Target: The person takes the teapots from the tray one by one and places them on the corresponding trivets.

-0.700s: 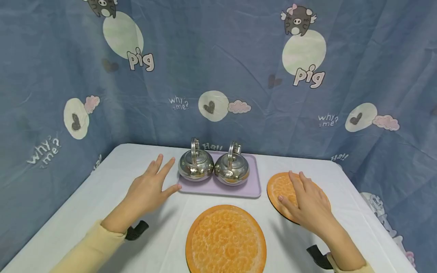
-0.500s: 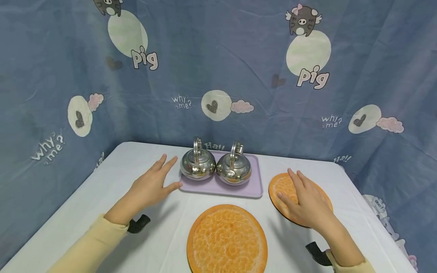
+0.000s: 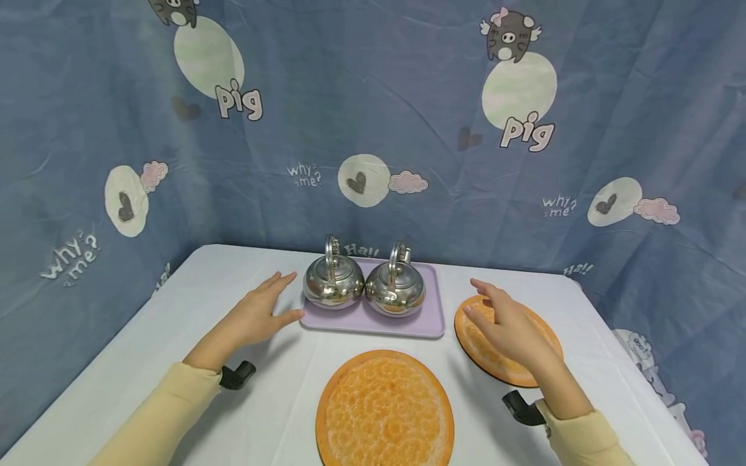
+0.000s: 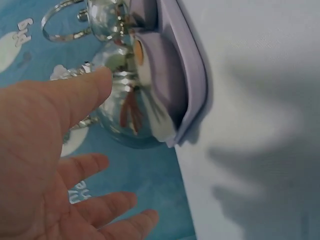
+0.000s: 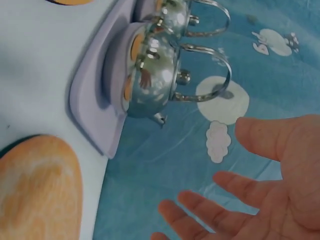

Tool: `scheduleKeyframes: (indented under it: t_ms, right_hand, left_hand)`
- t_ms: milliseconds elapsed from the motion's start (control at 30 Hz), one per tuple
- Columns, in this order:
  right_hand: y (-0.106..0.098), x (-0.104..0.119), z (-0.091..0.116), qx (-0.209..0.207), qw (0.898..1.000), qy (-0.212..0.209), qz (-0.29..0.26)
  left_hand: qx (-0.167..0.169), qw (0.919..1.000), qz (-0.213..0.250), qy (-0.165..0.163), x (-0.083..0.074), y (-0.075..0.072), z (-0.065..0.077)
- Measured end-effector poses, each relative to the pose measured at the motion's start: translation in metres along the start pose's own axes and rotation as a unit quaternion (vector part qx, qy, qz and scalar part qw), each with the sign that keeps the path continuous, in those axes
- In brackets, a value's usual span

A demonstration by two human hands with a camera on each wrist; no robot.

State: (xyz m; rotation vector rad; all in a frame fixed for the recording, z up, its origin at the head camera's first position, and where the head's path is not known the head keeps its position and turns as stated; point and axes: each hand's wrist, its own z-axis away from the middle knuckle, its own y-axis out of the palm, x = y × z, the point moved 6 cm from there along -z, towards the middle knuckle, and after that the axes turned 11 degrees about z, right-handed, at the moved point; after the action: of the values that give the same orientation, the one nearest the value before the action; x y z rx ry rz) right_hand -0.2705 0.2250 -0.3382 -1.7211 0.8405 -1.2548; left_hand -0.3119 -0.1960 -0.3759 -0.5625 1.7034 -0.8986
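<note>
Two shiny metal teapots with upright loop handles stand side by side on a lilac tray (image 3: 373, 327). The left teapot (image 3: 333, 283) is nearest to my left hand (image 3: 247, 320), whose fingers are spread by the tray's left end with nothing in them. My right hand (image 3: 509, 327) hovers over the smaller-looking round orange mat (image 3: 530, 372), fingers extended and thumb apart, holding nothing. The right teapot (image 3: 395, 289) is to the left of that hand; its spout (image 5: 160, 119) shows in the right wrist view.
Another round orange mat (image 3: 384, 408), patterned like bread, lies at the front middle of the white-covered table (image 3: 262, 421). A blue printed curtain (image 3: 373, 116) hangs close behind the table and along its sides.
My right hand has shifted left and turned, its fingers now pointing more toward the teapots. The left hand's fingers have come closer together. The teapots and tray have stayed put.
</note>
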Motion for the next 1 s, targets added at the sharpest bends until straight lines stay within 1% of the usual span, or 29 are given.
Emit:
scheduleKeyframes:
  t_ms: [133,300,367,567,867,1000]
  right_hand:
    - [0.004,-0.001,-0.011,0.013,0.999,0.015,-0.036]
    - [0.010,-0.001,-0.026,0.025,0.996,0.037,-0.077]
    - [0.012,-0.001,-0.032,0.030,0.994,0.046,-0.094]
    - [0.016,0.002,-0.043,0.035,0.989,0.059,-0.131]
    - [0.021,0.005,-0.061,0.031,0.986,0.050,-0.157]
    - [0.024,0.006,-0.067,0.036,0.983,0.054,-0.171]
  left_hand:
    - [0.022,0.9996,0.012,-0.010,0.011,0.005,-0.008]
    - [0.062,0.9962,0.042,-0.045,0.026,0.014,-0.018]
    - [0.070,0.9948,0.049,-0.055,0.029,0.016,-0.021]
    - [0.080,0.9925,0.061,-0.069,0.034,0.021,-0.027]
    - [0.084,0.9884,0.069,-0.106,0.045,0.025,-0.030]
    - [0.089,0.9870,0.080,-0.108,0.046,0.027,-0.031]
